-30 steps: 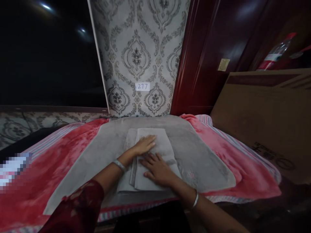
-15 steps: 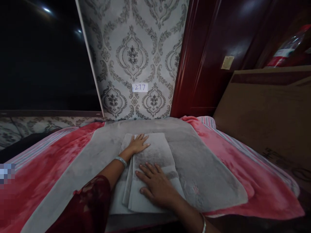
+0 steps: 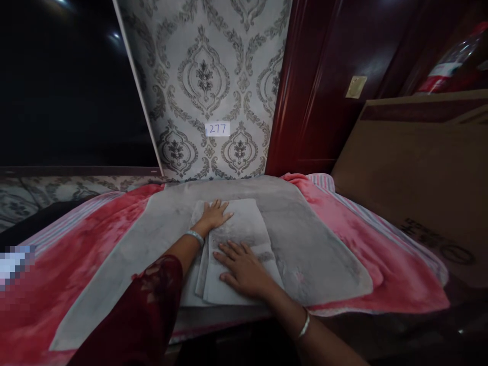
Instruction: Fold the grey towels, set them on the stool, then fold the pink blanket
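A folded pale grey cloth [image 3: 238,223], with darker grey bands across it, lies flat in layers on a larger grey plush blanket [image 3: 308,244]. My left hand [image 3: 214,215] rests on its far left part, palm down with the fingers spread. Nearer to me, my right hand [image 3: 244,269] lies flat on the lower half, its fingers also apart. Neither hand grips anything. A bracelet is on each wrist. The folds at the cloth's left side show as stacked edges, partly hidden by my left forearm.
Red plush blankets [image 3: 102,244] with striped edges stick out on both sides. A dark television screen [image 3: 76,91] stands at the back left. At the right are a large cardboard box [image 3: 412,162] and a bottle [image 3: 444,71]. A "277" label [image 3: 217,128] is on the wallpaper.
The camera view has shifted down slightly, so the scene sits higher. Both hands stay flat on the folded cloth, in nearly the same places.
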The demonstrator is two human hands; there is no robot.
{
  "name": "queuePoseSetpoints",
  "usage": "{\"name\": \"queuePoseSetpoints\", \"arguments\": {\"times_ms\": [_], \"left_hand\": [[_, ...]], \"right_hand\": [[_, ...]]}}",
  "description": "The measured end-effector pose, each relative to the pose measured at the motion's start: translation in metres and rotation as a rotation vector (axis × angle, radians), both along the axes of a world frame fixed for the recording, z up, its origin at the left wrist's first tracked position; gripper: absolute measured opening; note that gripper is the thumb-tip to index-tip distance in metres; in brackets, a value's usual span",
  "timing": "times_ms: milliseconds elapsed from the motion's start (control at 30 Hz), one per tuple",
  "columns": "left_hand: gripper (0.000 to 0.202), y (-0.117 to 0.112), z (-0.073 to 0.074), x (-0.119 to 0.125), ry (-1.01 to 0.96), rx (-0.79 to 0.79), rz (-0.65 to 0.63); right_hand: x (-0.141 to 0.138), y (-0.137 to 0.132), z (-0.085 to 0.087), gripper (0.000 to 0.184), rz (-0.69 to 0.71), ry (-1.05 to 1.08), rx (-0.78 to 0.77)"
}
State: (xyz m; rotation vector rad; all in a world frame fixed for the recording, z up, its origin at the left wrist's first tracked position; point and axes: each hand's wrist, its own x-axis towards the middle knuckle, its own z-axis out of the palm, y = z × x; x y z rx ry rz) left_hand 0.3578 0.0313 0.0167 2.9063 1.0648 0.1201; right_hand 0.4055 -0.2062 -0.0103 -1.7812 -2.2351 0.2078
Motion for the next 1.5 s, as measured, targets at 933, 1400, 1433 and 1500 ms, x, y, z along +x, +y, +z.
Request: {"name": "queuePoseSetpoints", "arguments": {"times_ms": [933, 1400, 1433, 1500], "left_hand": [[0.061, -0.078, -0.030, -0.141, -0.649, -0.433, 0.089], [0.072, -0.155, -0.014, -0.190, -1.318, -1.404, 0.395], [0.072, -0.155, -0.012, -0.187, -1.344, -1.393, 0.392], [0.071, -0.155, -0.010, -0.183, -1.372, -1.376, 0.373]], "right_hand": [[-0.015, -0.051, -0.007, 0.053, -0.130, -0.077, 0.044], [-0.080, -0.029, -0.007, 0.099, -0.263, 0.030, 0.119], [-0.082, -0.028, -0.007, 0.099, -0.289, 0.033, 0.125], [-0.085, -0.025, -0.008, 0.096, -0.328, 0.037, 0.133]]}}
